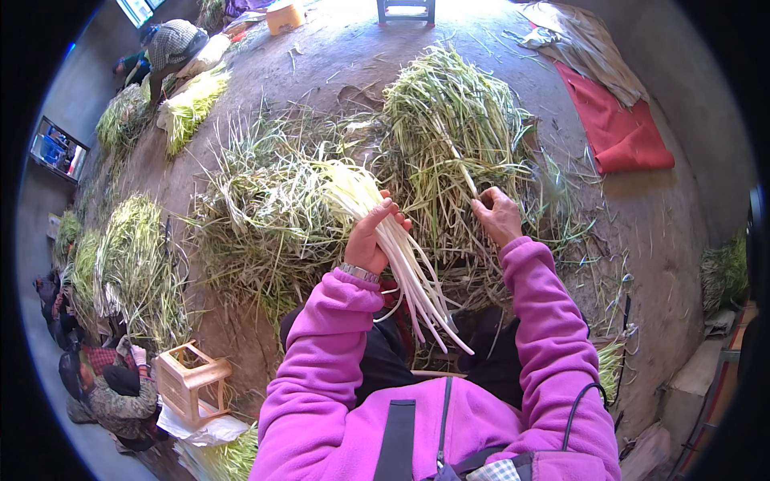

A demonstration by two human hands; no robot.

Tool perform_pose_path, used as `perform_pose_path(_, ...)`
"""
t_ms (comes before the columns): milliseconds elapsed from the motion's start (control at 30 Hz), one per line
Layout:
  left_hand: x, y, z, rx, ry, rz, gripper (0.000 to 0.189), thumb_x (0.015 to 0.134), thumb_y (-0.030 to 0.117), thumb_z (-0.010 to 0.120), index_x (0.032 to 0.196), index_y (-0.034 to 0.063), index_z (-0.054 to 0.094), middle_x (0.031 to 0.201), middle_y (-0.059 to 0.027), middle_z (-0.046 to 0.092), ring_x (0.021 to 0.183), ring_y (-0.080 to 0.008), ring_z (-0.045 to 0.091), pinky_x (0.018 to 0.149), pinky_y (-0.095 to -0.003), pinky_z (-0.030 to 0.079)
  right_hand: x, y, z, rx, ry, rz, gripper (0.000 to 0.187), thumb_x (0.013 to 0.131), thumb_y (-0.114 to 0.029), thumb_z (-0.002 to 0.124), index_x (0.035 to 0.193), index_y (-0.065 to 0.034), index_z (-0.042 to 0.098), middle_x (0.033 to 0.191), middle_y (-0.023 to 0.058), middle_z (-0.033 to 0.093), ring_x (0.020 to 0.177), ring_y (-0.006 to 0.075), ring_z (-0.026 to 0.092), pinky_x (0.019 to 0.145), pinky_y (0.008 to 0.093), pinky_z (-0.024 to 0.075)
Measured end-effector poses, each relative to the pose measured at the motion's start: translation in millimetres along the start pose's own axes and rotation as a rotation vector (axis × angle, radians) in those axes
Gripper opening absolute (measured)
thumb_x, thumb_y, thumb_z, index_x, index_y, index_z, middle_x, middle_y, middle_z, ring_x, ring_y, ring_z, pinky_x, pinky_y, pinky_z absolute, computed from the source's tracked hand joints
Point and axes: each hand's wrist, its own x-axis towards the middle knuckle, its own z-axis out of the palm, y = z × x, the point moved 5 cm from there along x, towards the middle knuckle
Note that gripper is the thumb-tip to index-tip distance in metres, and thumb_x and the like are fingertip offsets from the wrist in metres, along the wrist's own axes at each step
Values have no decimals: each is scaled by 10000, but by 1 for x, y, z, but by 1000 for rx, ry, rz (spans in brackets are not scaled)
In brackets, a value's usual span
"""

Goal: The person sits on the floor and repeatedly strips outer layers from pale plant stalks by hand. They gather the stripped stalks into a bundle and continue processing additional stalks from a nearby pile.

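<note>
My left hand [373,233] is wrapped around a bundle of long pale stalks [415,270], whose yellow-green leafy ends fan out to the upper left and whose white ends hang towards my lap. Between the thumb and fingers of my right hand [498,215] is a single whitish stalk [460,162], which runs up over a large heap of green leafy stalks [454,114]. To the left of that heap, beyond the bundle, spreads a looser pile of drier leaves and trimmings [264,210].
A wooden stool [191,380] stands at lower left, near a seated person [114,391]. Another person bends [171,51] at upper left beside yellow-green bundles [195,105]. More stalks [129,258] are heaped on the left. Red cloth [619,126] lies at upper right.
</note>
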Motion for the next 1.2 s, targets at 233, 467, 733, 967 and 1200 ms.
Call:
perform_pose_path(233, -2, -1, 2, 49, 2, 17, 275, 775, 90, 598, 1011, 77, 460, 743, -26, 531, 647, -137, 534, 642, -327, 488, -35, -38, -35, 515, 159, -121, 123, 797, -138, 577, 823, -28, 528, 676, -21, 519, 555, 48, 435, 493, 195, 374)
perform_pose_path(467, -9, -2, 2, 96, 11, 21, 287, 774, 104, 609, 1017, 75, 460, 737, -25, 525, 643, -136, 532, 638, -325, 489, -72, -58, -50, 844, 143, -205, 135, 813, -125, 563, 865, -3, 543, 656, -13, 513, 529, 39, 431, 479, 163, 356)
perform_pose_path(733, -9, -13, 4, 95, -55, -1, 309, 761, 99, 630, 1019, 73, 461, 736, -31, 519, 639, -146, 545, 627, -317, 492, -105, -63, -30, 854, -185, -91, 176, 782, -121, 612, 886, 5, 547, 675, -11, 523, 594, 46, 447, 520, 200, 381)
perform_pose_path(967, -19, -28, -6, 265, 25, -94, 301, 770, 86, 615, 1028, 61, 463, 795, -39, 546, 678, -146, 554, 645, -309, 495, -138, -35, 2, 698, -380, -49, 171, 776, -94, 615, 905, 1, 557, 746, 3, 527, 644, 51, 477, 590, 201, 418)
perform_pose_path(1200, -25, -49, -15, 342, 60, -189, 263, 737, 108, 656, 945, 23, 520, 722, -50, 557, 614, -142, 560, 569, -270, 490, -154, -44, -6, 583, -383, -130, 150, 762, -66, 616, 889, -4, 567, 768, 26, 528, 662, 71, 519, 599, 214, 437)
